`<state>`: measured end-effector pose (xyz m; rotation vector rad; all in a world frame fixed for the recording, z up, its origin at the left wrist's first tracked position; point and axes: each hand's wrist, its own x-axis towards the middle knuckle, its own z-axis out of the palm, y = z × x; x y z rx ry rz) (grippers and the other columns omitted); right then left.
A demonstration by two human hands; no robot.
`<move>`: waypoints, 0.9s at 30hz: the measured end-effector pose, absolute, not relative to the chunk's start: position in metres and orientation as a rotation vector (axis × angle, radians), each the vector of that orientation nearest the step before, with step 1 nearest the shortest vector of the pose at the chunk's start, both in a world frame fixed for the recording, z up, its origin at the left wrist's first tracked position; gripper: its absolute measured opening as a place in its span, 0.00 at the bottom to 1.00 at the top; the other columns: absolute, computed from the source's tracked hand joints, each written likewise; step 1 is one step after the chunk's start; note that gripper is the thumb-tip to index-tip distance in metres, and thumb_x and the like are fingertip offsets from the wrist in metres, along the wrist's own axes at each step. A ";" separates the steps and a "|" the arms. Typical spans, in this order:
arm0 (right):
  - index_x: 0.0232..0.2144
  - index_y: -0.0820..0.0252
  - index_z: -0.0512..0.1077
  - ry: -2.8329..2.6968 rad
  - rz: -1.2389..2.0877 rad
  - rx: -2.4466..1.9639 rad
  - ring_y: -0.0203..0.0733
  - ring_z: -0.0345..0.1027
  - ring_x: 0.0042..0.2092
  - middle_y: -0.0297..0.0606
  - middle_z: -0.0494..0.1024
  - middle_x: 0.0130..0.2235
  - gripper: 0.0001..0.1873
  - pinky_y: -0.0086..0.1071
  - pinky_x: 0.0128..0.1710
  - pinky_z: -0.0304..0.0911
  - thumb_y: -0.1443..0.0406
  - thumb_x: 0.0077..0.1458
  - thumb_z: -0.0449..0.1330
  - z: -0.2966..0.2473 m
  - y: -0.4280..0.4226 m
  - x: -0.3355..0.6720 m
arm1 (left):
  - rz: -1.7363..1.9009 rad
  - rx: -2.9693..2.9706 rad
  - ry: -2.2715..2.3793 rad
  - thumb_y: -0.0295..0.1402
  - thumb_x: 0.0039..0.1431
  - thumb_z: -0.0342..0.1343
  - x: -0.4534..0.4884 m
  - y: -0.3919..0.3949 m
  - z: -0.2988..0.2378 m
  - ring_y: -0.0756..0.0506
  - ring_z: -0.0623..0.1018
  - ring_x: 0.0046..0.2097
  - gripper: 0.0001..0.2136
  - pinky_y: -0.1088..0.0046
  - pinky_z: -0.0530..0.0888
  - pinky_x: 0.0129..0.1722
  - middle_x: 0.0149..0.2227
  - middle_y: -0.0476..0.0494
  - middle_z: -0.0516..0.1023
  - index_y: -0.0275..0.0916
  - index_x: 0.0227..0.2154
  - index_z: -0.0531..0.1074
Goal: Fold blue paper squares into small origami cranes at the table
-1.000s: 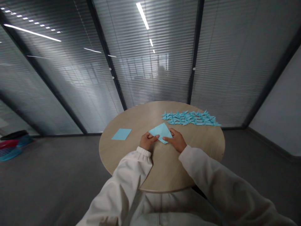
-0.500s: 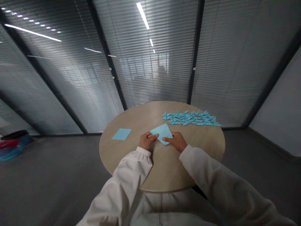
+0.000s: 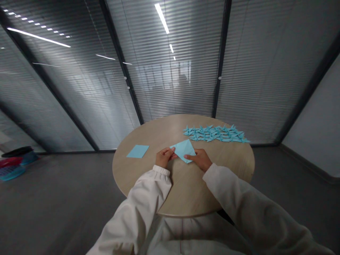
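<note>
A light blue sheet of paper folded to a triangle [image 3: 183, 149] lies on the round wooden table [image 3: 186, 191] in front of me. My left hand [image 3: 164, 157] pinches its left corner, fingers curled. On the right edge of the sheet rests my right hand [image 3: 202, 159], fingers pressing it down to the tabletop. Both arms wear white sleeves.
A flat blue square sheet [image 3: 137, 151] lies at the table's left. Several folded blue paper cranes [image 3: 214, 133] are laid in rows at the far right. Glass walls with blinds stand behind the table. Coloured baskets [image 3: 12, 166] sit on the grey floor at far left.
My left hand has slid slightly left along the paper's corner and the fold has flattened a little; the right hand has barely moved.
</note>
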<state>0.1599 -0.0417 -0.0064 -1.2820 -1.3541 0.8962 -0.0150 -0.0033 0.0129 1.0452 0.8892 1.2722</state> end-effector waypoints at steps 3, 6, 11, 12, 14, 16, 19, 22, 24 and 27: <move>0.31 0.65 0.78 -1.354 0.913 -1.270 0.46 0.71 0.32 0.39 0.78 0.27 0.22 0.34 0.31 0.65 0.54 0.35 0.66 -0.008 -0.041 0.161 | 1.291 1.027 0.895 0.40 0.29 0.68 -0.016 -0.002 0.012 0.51 0.74 0.24 0.19 0.76 0.74 0.28 0.21 0.48 0.75 0.32 0.23 0.73; 0.32 0.66 0.77 -1.355 0.937 -1.266 0.45 0.71 0.32 0.39 0.78 0.29 0.23 0.35 0.33 0.65 0.54 0.36 0.66 -0.010 -0.039 0.162 | 1.309 1.009 0.917 0.40 0.27 0.68 -0.016 0.000 0.011 0.50 0.75 0.25 0.20 0.75 0.74 0.28 0.22 0.47 0.75 0.32 0.24 0.73; 0.32 0.67 0.77 -1.370 0.956 -1.226 0.43 0.70 0.30 0.40 0.78 0.29 0.23 0.34 0.32 0.65 0.54 0.36 0.66 -0.011 -0.038 0.162 | 1.317 0.996 0.923 0.41 0.28 0.68 -0.015 -0.002 0.013 0.50 0.75 0.24 0.19 0.74 0.74 0.28 0.22 0.47 0.76 0.32 0.24 0.73; 0.32 0.67 0.77 -1.377 0.951 -1.222 0.42 0.70 0.30 0.40 0.78 0.29 0.23 0.34 0.31 0.65 0.54 0.36 0.65 -0.011 -0.038 0.162 | 1.315 0.985 0.920 0.41 0.28 0.68 -0.015 -0.003 0.014 0.50 0.75 0.24 0.19 0.74 0.74 0.28 0.22 0.47 0.76 0.32 0.23 0.73; 0.32 0.67 0.77 -1.386 0.947 -1.219 0.42 0.70 0.29 0.39 0.78 0.29 0.23 0.34 0.31 0.64 0.54 0.36 0.65 -0.010 -0.039 0.162 | 1.303 0.958 0.909 0.40 0.27 0.68 -0.015 -0.003 0.014 0.50 0.75 0.24 0.19 0.74 0.75 0.28 0.22 0.46 0.76 0.32 0.23 0.73; 0.32 0.67 0.77 -1.387 0.950 -1.216 0.41 0.69 0.29 0.39 0.78 0.28 0.23 0.34 0.31 0.64 0.54 0.36 0.65 -0.009 -0.039 0.162 | 1.291 0.927 0.889 0.39 0.26 0.69 -0.015 -0.003 0.014 0.50 0.75 0.23 0.19 0.75 0.75 0.27 0.22 0.46 0.76 0.32 0.23 0.73; 0.32 0.68 0.77 -1.391 0.964 -1.210 0.41 0.69 0.28 0.39 0.77 0.27 0.24 0.34 0.31 0.64 0.54 0.36 0.65 -0.006 -0.041 0.162 | 1.290 0.887 0.867 0.38 0.26 0.69 -0.015 -0.003 0.013 0.50 0.75 0.23 0.19 0.76 0.74 0.25 0.22 0.45 0.76 0.31 0.23 0.74; 0.32 0.68 0.77 -1.390 0.972 -1.212 0.41 0.69 0.28 0.40 0.77 0.27 0.24 0.34 0.31 0.64 0.54 0.35 0.66 -0.003 -0.042 0.161 | 1.322 0.883 0.869 0.38 0.27 0.69 -0.016 -0.005 0.014 0.50 0.74 0.22 0.18 0.76 0.74 0.23 0.21 0.45 0.75 0.31 0.22 0.73; 0.32 0.68 0.77 -1.388 0.977 -1.206 0.41 0.69 0.29 0.40 0.77 0.27 0.24 0.34 0.31 0.64 0.54 0.35 0.66 -0.003 -0.042 0.160 | 1.358 0.901 0.873 0.39 0.28 0.69 -0.015 -0.006 0.014 0.51 0.73 0.21 0.18 0.77 0.73 0.22 0.20 0.46 0.74 0.31 0.20 0.72; 0.32 0.68 0.77 -1.386 0.995 -1.189 0.40 0.69 0.28 0.40 0.78 0.28 0.23 0.34 0.31 0.64 0.55 0.35 0.66 -0.003 -0.042 0.161 | 1.371 0.946 0.891 0.41 0.29 0.68 -0.015 -0.007 0.014 0.51 0.73 0.21 0.18 0.77 0.72 0.20 0.19 0.47 0.73 0.32 0.20 0.71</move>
